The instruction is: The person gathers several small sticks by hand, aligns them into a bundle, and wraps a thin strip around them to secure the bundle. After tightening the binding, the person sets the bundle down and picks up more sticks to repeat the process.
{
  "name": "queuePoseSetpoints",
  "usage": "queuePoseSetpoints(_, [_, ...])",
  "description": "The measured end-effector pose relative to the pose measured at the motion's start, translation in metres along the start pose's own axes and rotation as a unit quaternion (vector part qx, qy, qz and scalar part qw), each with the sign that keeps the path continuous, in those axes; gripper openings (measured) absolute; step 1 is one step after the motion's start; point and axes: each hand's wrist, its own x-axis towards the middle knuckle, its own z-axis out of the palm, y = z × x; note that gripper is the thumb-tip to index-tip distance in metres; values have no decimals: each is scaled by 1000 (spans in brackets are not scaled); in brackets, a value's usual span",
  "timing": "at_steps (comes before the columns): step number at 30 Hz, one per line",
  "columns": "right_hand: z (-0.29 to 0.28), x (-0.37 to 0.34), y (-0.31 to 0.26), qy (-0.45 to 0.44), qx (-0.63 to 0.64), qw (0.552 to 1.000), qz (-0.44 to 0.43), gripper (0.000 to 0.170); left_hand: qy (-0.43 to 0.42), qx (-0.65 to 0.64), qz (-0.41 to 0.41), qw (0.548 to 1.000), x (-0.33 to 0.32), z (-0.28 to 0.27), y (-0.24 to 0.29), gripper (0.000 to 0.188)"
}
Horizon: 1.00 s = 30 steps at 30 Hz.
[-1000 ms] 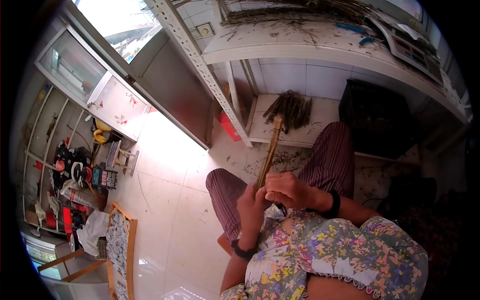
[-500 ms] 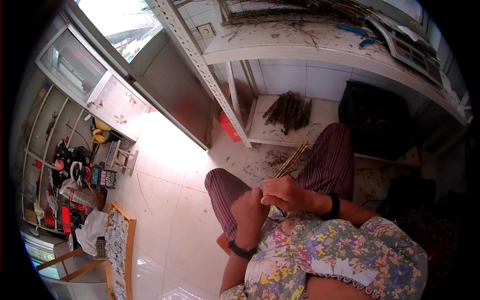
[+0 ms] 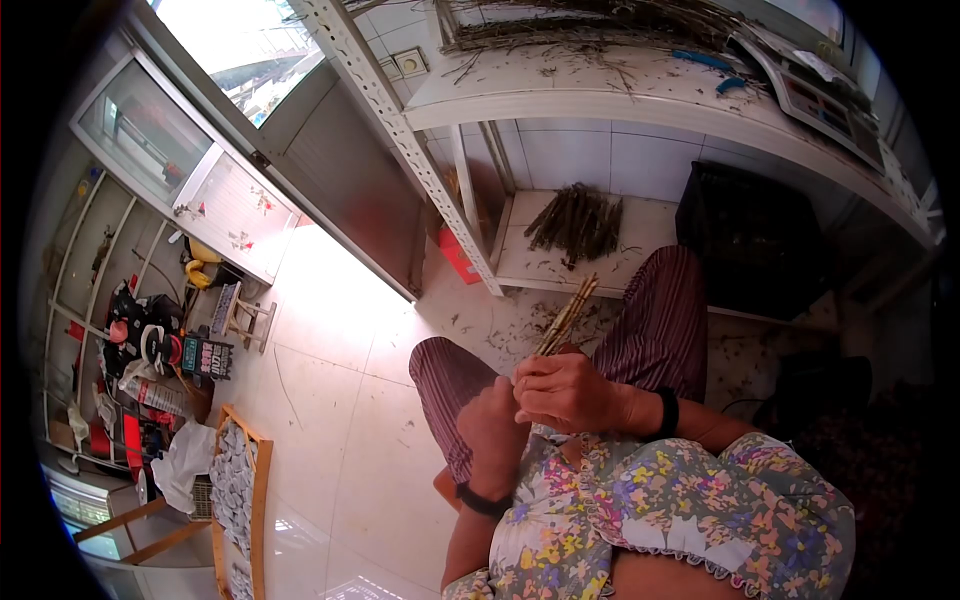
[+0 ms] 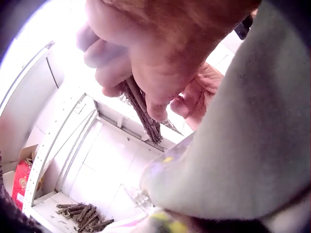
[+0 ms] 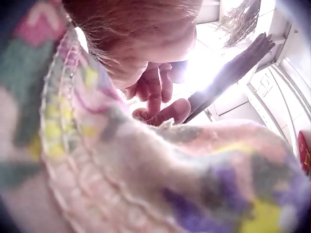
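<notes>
- A seated person is holding a bundle of brown stalks [image 3: 566,318] out in front, its far end reaching up between two striped-trousered knees.
- The left hand [image 3: 490,425] is gripping the bundle, bent fingers [image 4: 109,65] and thumb lying to either side of it in the left wrist view.
- The right hand [image 3: 570,392] is pressing up against the left one, its fingers bending together; whether they are clamping on the stalks cannot be told.
- The knees are flanking the bundle closely on both sides, while the edge of a white lower shelf [image 3: 643,232] is running just beyond its tip in the head view.
- An upper shelf [image 3: 600,103] is jutting out above, carrying loose twigs [image 3: 590,30] along its back.
- Pale tiled floor [image 3: 320,370] is opening out beside the left knee toward the door [image 3: 335,170], offering the widest room.
- On the lower shelf, a pile of dark cut stalks [image 3: 578,222] is lying near a black crate [image 3: 745,250], whose contents are disappearing in shadow.
- A red carton [image 4: 21,182] is standing beside the shelf post, brown bits showing at its top.
- A wood-framed tray [image 3: 262,500] is holding many grey pieces [image 3: 233,480], with a white bag [image 3: 185,465] slumping alongside.
</notes>
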Motion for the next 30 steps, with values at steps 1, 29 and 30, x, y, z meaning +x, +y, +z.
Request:
queuePoseSetpoints(1, [-1, 0, 0, -6, -2, 1000, 1, 20, 2, -1, 4, 1000, -2, 5, -2, 17])
queuePoseSetpoints(29, [-79, -44, 90, -123, 169, 873, 441, 18, -122, -567, -107, 807, -15, -26, -47, 51])
queuePoseSetpoints(30, [-73, -46, 89, -97, 141, 875, 454, 22, -89, -604, -128, 781, -16, -26, -48, 53])
